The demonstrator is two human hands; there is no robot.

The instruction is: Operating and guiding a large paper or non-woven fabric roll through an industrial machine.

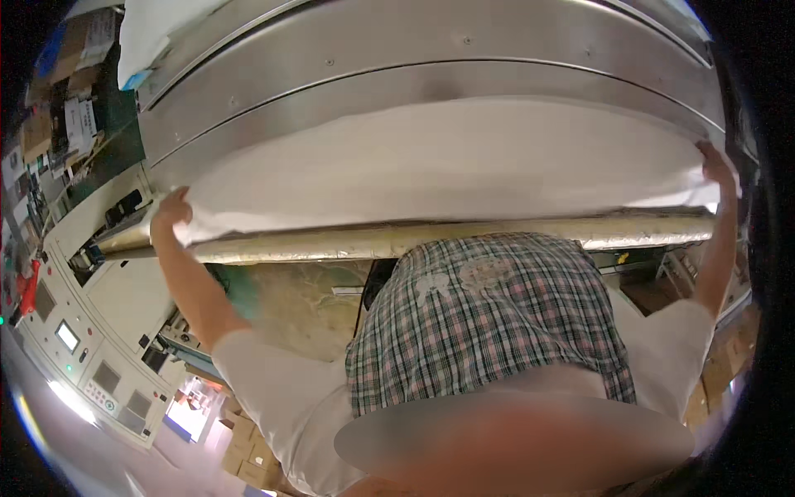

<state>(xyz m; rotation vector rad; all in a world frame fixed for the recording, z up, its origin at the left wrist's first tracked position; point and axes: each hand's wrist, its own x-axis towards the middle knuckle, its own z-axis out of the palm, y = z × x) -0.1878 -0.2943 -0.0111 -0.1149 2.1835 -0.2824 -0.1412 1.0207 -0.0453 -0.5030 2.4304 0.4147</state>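
Note:
A wide white sheet (447,157), cloth or paper I cannot tell, spans the front of the machine between my outstretched arms. My left hand (172,209) is closed on its left edge, with the thumb side toward the sheet. At the far right, my right hand (717,163) grips the sheet's other edge, its fingers partly hidden. Just below the sheet's near edge runs a long pale yellowish roller (323,247). Beyond the sheet slopes the machine's brushed metal panel (397,70), which the far part of the sheet lies against.
A pale control cabinet (124,306) with a small screen and buttons stands at the left. Cardboard boxes (248,451) are stacked at lower left, and more boxes (87,37) sit at upper left. My checked apron (489,323) is close to the roller.

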